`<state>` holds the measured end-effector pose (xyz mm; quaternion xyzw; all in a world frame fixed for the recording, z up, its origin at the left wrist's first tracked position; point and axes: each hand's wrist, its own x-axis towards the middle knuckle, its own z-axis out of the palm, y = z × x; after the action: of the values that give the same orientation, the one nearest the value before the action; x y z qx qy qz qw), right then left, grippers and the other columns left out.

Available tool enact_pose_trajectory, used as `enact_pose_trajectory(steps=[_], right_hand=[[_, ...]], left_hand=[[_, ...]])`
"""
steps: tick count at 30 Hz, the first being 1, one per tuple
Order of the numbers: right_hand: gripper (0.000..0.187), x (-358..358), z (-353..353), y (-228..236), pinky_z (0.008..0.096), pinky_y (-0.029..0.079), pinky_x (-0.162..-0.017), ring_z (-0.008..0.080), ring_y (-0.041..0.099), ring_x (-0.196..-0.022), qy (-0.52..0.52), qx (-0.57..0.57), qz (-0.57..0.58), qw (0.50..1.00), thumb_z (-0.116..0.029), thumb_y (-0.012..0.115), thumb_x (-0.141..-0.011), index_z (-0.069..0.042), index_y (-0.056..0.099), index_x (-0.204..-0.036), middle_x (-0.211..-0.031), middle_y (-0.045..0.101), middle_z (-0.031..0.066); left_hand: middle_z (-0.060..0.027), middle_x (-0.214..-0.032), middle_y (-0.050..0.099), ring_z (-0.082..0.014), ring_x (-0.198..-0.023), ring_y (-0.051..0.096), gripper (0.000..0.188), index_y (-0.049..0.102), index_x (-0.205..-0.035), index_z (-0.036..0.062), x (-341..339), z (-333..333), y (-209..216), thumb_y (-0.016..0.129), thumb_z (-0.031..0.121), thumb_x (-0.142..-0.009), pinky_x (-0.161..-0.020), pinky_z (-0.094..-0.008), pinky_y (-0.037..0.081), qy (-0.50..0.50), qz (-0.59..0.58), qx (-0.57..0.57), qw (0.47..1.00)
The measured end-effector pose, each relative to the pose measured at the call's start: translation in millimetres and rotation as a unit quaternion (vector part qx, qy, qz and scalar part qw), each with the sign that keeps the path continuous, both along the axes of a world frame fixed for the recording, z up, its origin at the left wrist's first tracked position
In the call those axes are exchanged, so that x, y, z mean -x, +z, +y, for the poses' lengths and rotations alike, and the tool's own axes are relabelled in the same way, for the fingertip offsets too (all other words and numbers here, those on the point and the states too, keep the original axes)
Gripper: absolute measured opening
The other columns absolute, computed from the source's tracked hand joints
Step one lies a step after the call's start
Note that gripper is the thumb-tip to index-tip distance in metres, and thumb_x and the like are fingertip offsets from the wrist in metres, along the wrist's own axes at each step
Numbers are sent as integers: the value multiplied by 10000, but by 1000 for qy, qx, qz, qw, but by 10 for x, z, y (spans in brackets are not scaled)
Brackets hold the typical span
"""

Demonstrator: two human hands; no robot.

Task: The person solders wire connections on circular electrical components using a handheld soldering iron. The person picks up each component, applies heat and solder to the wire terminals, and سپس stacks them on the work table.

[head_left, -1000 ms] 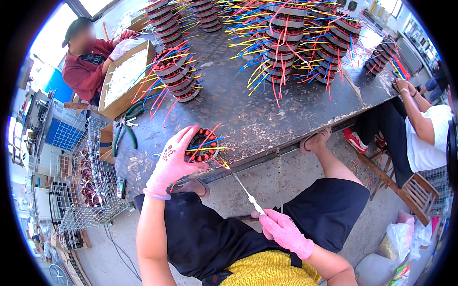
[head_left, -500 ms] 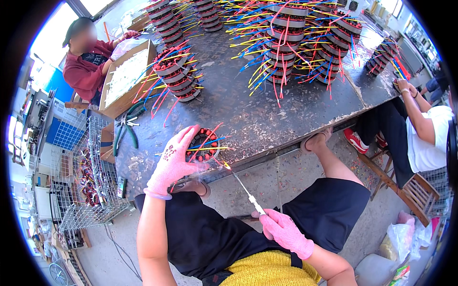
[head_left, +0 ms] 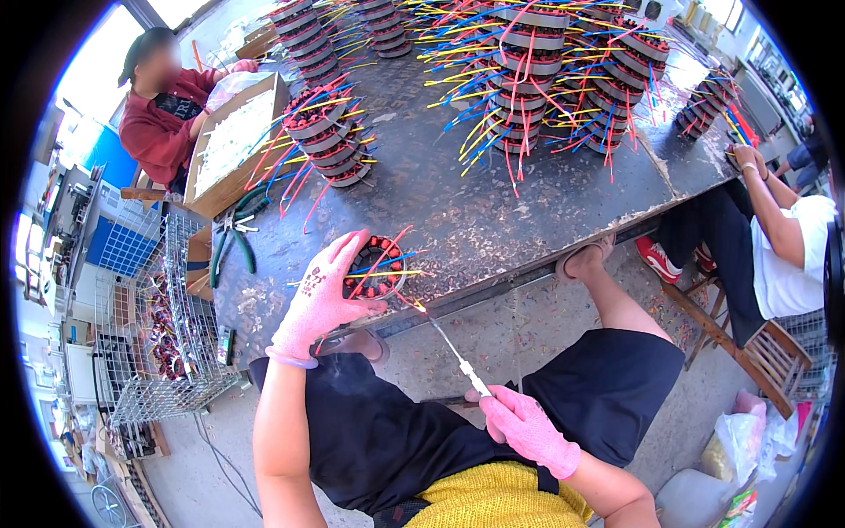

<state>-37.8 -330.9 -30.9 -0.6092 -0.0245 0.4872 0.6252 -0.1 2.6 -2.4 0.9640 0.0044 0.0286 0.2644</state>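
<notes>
On the near edge of the workbench (head_left: 422, 216) sits a motor stator (head_left: 374, 267) with red windings and red, blue and yellow lead wires. My left hand (head_left: 321, 295), in a pink glove, grips its left side, fingers behind the rim and thumb in front. In my right hand (head_left: 531, 429), also gloved in pink, is a soldering iron (head_left: 475, 377) with a pale handle and a long metal shaft. Its bright tip meets the end of a lead just off the bench edge. Whether tip and wire touch, I cannot tell exactly.
Stacks of wired stators (head_left: 519, 88) stand across the bench, with a shorter stack (head_left: 326, 136) nearer. Green-handled pliers (head_left: 233, 238) lie left, beside a cardboard box (head_left: 233, 141). A wire basket (head_left: 167, 352) stands at the left. One person sits beyond the box, another (head_left: 783, 264) at right.
The iron's tip has shifted very slightly at the lead end. Both hands and the stator stay almost in place.
</notes>
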Motion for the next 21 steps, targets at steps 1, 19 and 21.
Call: enact_pose_trajectory(steps=[1,19,21], right_hand=[[337,-5,4,29,233,356,-531,47,436,-580,1,4,3,1000,-266,496,-1036,-17,596,-1240,-669,476,-31],[342,-33,-47,-23,236,373,-542,59,451,-588,-31,-7,-2,999,-244,494,-1033,-3,577,-1261,-676,481,-33],[341,-46,-39,-4,237,373,-543,59,452,-589,-26,-9,-1,1000,-242,492,-1033,-3,574,-1263,-682,483,-32]], left_hand=[[-193,-1444,462,-352,-1335,460,1000,431,-1444,11,1,0,0,896,206,-581,-1115,-405,378,-1,-1,-3,1000],[-188,-1394,471,-369,-1285,476,1014,449,-1428,27,34,-5,4,901,221,-541,-1091,-422,390,-52,-6,0,999],[-189,-1387,475,-374,-1277,479,1017,449,-1427,27,45,-27,44,901,218,-536,-1087,-423,394,-46,1,-8,999]])
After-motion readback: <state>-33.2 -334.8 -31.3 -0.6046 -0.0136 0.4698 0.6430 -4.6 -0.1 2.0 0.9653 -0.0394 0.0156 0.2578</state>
